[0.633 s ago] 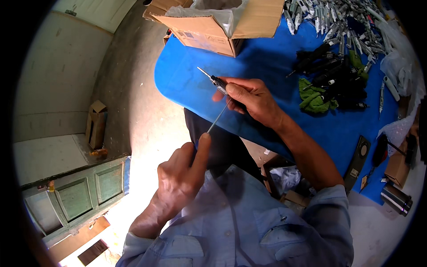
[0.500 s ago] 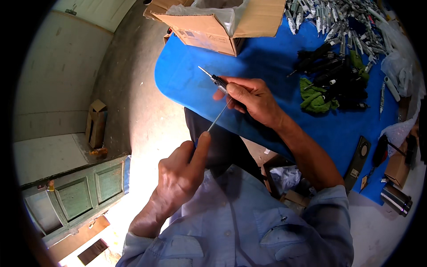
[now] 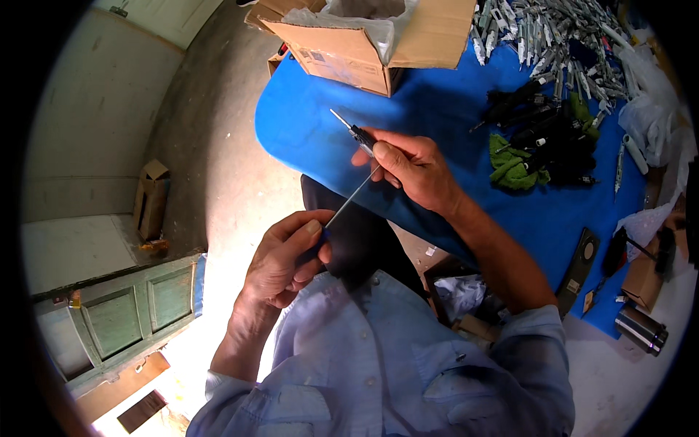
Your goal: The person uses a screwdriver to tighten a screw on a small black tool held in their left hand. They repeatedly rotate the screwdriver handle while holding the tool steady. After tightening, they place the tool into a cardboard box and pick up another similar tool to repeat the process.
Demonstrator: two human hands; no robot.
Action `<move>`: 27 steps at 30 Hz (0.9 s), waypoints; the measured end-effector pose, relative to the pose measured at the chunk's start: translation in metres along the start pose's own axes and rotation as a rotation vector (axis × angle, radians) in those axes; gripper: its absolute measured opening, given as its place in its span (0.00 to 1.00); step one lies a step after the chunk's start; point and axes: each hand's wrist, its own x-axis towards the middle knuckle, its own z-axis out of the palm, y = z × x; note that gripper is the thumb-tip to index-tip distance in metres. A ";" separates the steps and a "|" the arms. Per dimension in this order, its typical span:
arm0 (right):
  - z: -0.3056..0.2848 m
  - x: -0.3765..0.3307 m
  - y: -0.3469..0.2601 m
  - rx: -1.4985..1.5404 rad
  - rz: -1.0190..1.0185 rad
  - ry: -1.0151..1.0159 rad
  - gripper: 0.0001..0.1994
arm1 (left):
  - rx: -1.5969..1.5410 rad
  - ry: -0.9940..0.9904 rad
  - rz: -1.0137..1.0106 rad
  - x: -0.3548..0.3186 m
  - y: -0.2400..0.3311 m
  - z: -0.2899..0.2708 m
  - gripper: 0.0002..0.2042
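My left hand [image 3: 280, 256] is closed around the dark blue handle of a screwdriver, with thumb and fingertips on the grip. Its thin steel shaft [image 3: 350, 197] slants up and away to the right. The shaft's far end meets the rear of a small pen-like tool [image 3: 362, 138], where my fingers hide the exact contact. That tool has a dark and clear body and a slim metal tip pointing up to the left. My right hand [image 3: 416, 169] pinches it between thumb and fingers, above the edge of the blue-covered table [image 3: 320, 138].
An open cardboard box [image 3: 335, 54] lined with plastic stands at the table's far side. A heap of grey pen-like tools [image 3: 542, 36] lies at the far right, near black tools [image 3: 546, 135] and a green cloth [image 3: 513, 164]. Closer are a metal cylinder [image 3: 641, 329] and a dark flat bar [image 3: 577, 269].
My left hand has rolled round the screwdriver handle, and its fingertips now show beneath the thumb. My right hand keeps its pinch on the pen-like tool with little movement.
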 end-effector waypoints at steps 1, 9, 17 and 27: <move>0.001 0.000 -0.001 0.014 0.021 0.004 0.21 | 0.022 0.010 0.016 0.000 0.000 0.000 0.16; 0.000 0.000 -0.009 0.175 0.147 0.044 0.22 | 0.974 0.266 0.695 -0.012 -0.006 0.016 0.16; -0.001 -0.002 -0.003 0.183 0.158 0.104 0.21 | 1.490 0.287 1.118 -0.010 -0.018 0.018 0.16; 0.002 -0.002 -0.001 0.184 0.093 0.101 0.21 | 0.253 0.034 0.135 0.006 0.007 -0.004 0.14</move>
